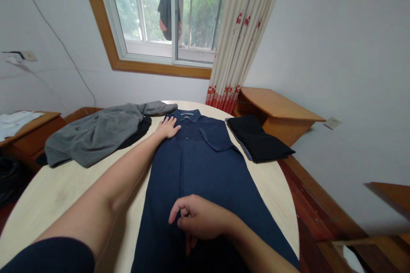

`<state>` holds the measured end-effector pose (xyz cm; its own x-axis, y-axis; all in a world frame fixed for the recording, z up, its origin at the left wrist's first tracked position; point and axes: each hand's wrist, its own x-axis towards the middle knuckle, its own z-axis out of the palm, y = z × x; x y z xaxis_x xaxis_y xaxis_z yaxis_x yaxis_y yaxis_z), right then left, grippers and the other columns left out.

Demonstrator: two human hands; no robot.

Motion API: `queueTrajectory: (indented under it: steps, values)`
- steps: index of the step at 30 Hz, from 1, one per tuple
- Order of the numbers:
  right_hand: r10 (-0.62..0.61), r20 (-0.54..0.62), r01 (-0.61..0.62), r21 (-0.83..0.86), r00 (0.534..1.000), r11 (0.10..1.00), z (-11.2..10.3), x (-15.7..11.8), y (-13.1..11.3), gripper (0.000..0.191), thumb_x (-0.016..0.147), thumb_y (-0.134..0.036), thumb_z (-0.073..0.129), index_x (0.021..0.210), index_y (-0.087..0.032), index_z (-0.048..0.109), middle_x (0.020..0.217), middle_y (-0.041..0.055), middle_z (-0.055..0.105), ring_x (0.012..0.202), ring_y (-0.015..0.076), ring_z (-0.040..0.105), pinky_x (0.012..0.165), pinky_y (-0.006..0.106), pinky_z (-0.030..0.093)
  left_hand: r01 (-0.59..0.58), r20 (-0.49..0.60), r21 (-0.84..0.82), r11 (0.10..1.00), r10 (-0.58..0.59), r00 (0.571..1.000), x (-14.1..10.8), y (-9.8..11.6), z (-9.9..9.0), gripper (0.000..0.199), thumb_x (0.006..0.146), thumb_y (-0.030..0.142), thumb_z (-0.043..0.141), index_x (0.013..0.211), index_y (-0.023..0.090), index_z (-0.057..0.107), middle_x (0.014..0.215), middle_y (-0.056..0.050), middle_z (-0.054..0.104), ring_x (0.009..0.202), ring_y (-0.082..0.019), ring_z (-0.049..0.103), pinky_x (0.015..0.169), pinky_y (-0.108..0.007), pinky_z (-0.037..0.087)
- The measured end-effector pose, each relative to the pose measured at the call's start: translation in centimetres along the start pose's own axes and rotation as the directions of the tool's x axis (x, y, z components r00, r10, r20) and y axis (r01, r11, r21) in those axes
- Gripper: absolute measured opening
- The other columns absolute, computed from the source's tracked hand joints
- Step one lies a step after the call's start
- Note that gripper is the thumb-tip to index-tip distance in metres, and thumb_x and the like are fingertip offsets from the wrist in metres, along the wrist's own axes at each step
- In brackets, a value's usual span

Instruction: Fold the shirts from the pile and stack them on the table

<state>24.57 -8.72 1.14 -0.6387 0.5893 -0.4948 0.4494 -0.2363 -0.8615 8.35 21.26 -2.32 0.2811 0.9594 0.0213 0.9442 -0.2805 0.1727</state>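
Observation:
A navy polo shirt point(205, 166) lies spread on the round table, its collar at the far end and its lower part running toward me. One short sleeve is folded in across the chest on the right. My left hand point(168, 128) rests flat on the shirt's left shoulder, fingers spread, beside the collar. Over the lower middle of the shirt is my right hand point(201, 217), its fingers loosely bent and apart, holding nothing. Whether it touches the cloth I cannot tell.
Grey clothing point(99, 132) lies heaped at the table's left, with black cloth point(139, 133) under it. A folded black garment point(259, 136) sits near the right edge of the pale round table point(278, 187). A wooden desk point(282, 104) and curtain point(238, 42) stand behind.

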Motion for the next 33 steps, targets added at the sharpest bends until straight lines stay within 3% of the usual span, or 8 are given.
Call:
queueTrajectory:
  steps: [5,11,14,19,24,33]
  values:
    - [0.033,0.052,-0.034,0.037,0.998,0.999,-0.1,0.1,-0.1,0.031,0.078,-0.002,0.044,0.101,-0.018,0.06,0.051,-0.0102,0.054,0.04,0.0082,0.058,0.049,0.015,0.042,0.05,-0.002,0.003,0.999,-0.05,0.999,1.7,0.4,-0.2,0.072,0.098,0.057,0.024,0.159,0.018,0.024,0.166,-0.009,0.014,0.153,-0.032,0.009,0.12,-0.055,0.014]
    - [0.032,0.185,-0.071,0.206,0.982,0.976,-0.4,0.5,0.1,0.014,0.086,-0.011,0.048,0.095,-0.017,0.057,0.051,-0.0084,0.055,0.042,0.0092,0.061,0.052,0.017,0.047,0.098,-0.016,-0.007,0.995,-0.098,0.995,2.3,0.8,-0.5,0.073,0.099,0.056,0.022,0.158,0.014,0.023,0.166,-0.012,0.012,0.153,-0.032,0.009,0.12,-0.056,0.014]
    - [0.022,0.202,-0.069,0.227,0.979,0.972,-0.6,0.6,0.3,0.013,0.085,-0.012,0.05,0.095,-0.017,0.057,0.054,-0.0069,0.058,0.045,0.0105,0.063,0.053,0.018,0.048,0.071,-0.024,-0.01,0.997,-0.071,0.997,0.9,1.7,-1.4,0.067,0.101,0.049,0.019,0.155,0.011,0.031,0.165,-0.014,0.019,0.152,-0.031,0.016,0.12,-0.054,0.016]
    - [-0.016,0.211,-0.033,0.224,0.977,0.974,-0.9,0.7,0.6,0.01,0.085,-0.018,0.056,0.095,-0.016,0.058,0.056,-0.0044,0.061,0.049,0.0119,0.065,0.054,0.02,0.049,-0.115,-0.112,-0.005,0.993,0.114,0.987,-4.2,3.3,-2.4,0.06,0.103,0.045,0.018,0.147,0.013,0.044,0.161,-0.013,0.033,0.15,-0.027,0.026,0.12,-0.047,0.019]
    - [-0.035,0.215,-0.012,0.217,0.976,0.976,-1.0,0.9,0.9,0.012,0.087,-0.022,0.057,0.097,-0.015,0.058,0.057,-0.0036,0.063,0.05,0.0117,0.066,0.056,0.02,0.049,-0.112,-0.025,0.013,0.994,0.112,0.993,-8.7,2.4,-1.2,0.065,0.102,0.052,0.022,0.151,0.013,0.04,0.163,-0.013,0.027,0.151,-0.029,0.02,0.12,-0.045,0.02]
    - [-0.058,0.215,0.011,0.211,0.975,0.977,-1.1,1.0,1.4,0.022,0.085,-0.032,0.062,0.098,-0.015,0.059,0.058,-0.0015,0.064,0.053,0.0142,0.067,0.055,0.022,0.05,-0.114,-0.031,0.07,0.991,0.116,0.993,-9.7,2.1,0.2,0.077,0.097,0.066,0.021,0.157,0.019,0.031,0.165,-0.009,0.019,0.151,-0.037,0.015,0.119,-0.049,0.019]
